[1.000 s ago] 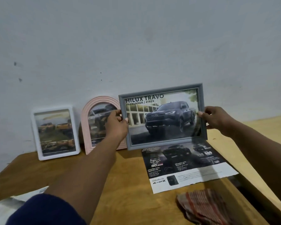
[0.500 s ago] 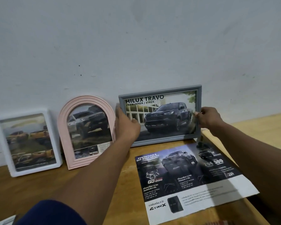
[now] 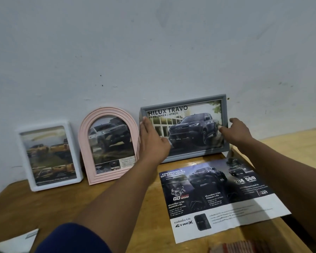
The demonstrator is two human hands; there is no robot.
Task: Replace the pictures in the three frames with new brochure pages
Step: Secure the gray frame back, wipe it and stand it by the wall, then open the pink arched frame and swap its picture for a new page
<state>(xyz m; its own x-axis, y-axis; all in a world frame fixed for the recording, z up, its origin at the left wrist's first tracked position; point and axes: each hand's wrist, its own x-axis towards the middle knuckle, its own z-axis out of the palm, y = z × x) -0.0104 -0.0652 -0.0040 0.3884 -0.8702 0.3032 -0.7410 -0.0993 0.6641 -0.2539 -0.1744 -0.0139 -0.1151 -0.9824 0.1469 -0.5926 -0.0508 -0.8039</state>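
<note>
Count: three frames are stood in a row on the wooden table (image 3: 44, 207) against the wall (image 3: 153, 42): one white frame (image 3: 73, 148) at left, one pink arched frame (image 3: 84, 143) in the middle, one grey frame (image 3: 184, 103) at right. Each is filled with a truck picture. One loose brochure page (image 3: 217, 196) is laid flat in front of the grey frame. One folded cloth (image 3: 244, 248) and one sheet of paper (image 3: 16, 241) are cut off at the lower edge. Two hands are seen.

Change against 0.5 s ago: the grey frame was gripped at both ends. Now the left hand (image 3: 151, 141) is laid against its left edge with the fingers straightened and nothing clasped. The right hand (image 3: 235, 131) is relaxed, and only the thumb and forefinger tips are touched to the right border. The frame is set upright on the table, just beside the pink one.

Writing read:
- Grey frame: "HILUX TRAVO", "PRERUNNER / 4TREX", and "TOYOTA" on the grille.
- Loose page: "POWERTRAIN & OFF-ROAD ABILITY", "GD", "204", "500", "4TREX".
- The small print is not legible.
</note>
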